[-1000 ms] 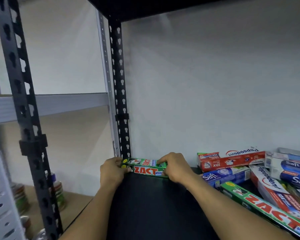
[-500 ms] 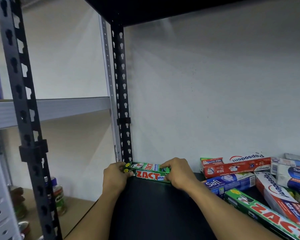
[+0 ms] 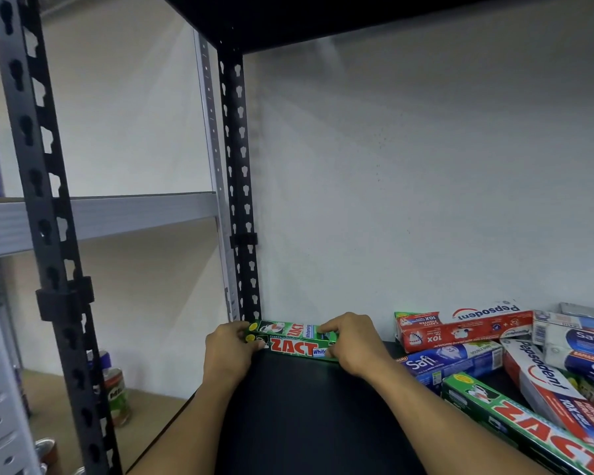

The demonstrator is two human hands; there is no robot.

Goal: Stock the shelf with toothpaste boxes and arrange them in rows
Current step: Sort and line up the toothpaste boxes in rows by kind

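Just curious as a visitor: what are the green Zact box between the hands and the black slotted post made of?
Green Zact box: apparently glossy printed cardboard, judging by sharp folded edges and sheen. Black slotted post: probably painted metal, given punched keyhole slots; matte finish.

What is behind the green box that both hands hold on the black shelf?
Behind the green box stands the white wall, with a black post at its left end. The left hand and right hand cover both ends, so any gap there is hidden.
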